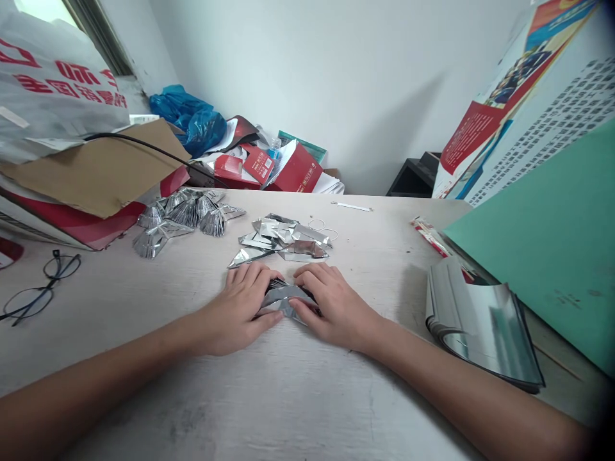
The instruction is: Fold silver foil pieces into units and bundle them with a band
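A silver foil sheet (287, 294), folded with fine dark pleats along its far side, lies on the table between my hands. My left hand (240, 308) grips its left end, with the thumb along the near edge and the fingers over the far side. At the right end, my right hand (331, 302) is closed on the same foil, thumb pressed on top. Parts of the foil are hidden under my fingers. Just beyond my hands is a heap of foil scraps (288, 238), with two thin white loops (329, 234) poking out at its right.
Several pleated foil pieces (185, 214) sit at the back left, near a cardboard box (106, 169). Eyeglasses (41, 288) lie at the left. A stack of silver sheets (485, 326) rests at the right beside a green board (548, 237). A white strip (353, 207) lies near the far edge.
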The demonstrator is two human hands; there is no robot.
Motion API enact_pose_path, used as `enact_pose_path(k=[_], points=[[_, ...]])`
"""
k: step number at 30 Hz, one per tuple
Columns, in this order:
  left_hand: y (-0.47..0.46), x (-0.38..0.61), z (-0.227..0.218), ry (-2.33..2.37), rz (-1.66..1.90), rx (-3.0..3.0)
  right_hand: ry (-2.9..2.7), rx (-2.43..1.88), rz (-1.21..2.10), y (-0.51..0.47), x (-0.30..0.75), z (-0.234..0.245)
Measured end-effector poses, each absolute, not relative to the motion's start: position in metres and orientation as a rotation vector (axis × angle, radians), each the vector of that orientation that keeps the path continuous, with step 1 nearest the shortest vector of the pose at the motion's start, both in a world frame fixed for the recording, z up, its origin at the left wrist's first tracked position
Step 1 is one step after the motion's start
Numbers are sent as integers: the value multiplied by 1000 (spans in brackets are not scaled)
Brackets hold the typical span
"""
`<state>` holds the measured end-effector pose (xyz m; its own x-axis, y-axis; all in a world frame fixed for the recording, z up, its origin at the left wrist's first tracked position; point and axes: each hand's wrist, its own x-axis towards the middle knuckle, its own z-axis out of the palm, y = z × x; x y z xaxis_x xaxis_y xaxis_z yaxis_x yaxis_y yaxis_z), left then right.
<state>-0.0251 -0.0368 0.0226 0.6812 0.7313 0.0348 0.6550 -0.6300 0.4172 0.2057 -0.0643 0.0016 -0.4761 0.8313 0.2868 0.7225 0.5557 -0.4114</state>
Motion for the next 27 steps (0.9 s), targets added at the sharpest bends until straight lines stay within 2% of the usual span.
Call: enact_pose_path(k=[6,14,27], points=[[-38,-27,30,1060,205,2492,-2357,-1251,308,-68,204,3],[-35,-31,17,968,277,2604,-2415,-1199,304,-73,201,3],[-32,-30,21,939,237,2594,-2346,-1113,502,-72,201,7]])
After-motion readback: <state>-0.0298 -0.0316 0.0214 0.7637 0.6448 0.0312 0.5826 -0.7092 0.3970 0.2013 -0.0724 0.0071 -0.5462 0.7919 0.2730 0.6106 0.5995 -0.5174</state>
